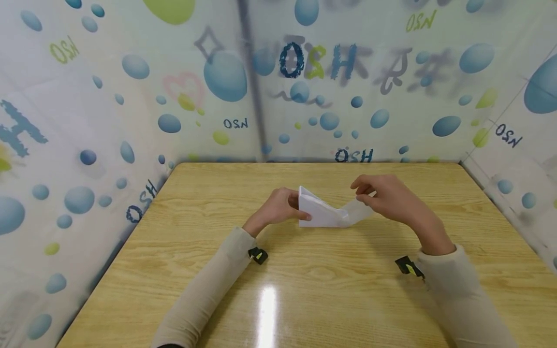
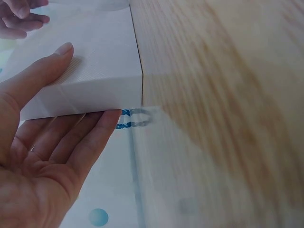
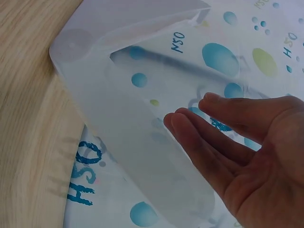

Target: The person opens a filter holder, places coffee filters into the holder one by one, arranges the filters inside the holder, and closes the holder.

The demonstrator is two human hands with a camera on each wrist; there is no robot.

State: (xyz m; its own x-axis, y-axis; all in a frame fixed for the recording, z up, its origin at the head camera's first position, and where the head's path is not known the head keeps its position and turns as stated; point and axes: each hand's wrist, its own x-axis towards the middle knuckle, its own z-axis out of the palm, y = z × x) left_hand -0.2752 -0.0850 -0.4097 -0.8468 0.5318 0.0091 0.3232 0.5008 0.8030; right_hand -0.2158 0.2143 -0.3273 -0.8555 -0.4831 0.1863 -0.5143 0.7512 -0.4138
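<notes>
My left hand point(image 1: 283, 205) grips the left end of a flat white box-like object point(image 1: 317, 212), thumb on its near face and fingers at the narrow end. The object stands on its long edge on the table, its upper edge sloping down to the right. In the left wrist view its white face point(image 2: 99, 52) looks finely textured. From its right end a translucent strip point(image 3: 128, 123) bends up and away. Close to the strip's far end is my right hand point(image 1: 383, 195), its fingers loosely bent and apart from the strip in the right wrist view.
The wood-grain table point(image 1: 217, 280) reaches back to a printed curtain point(image 1: 278, 130) with blue drops and letters. Similar printed sheets flank both sides. Small black clips point(image 1: 258, 255) hang at the cuffs.
</notes>
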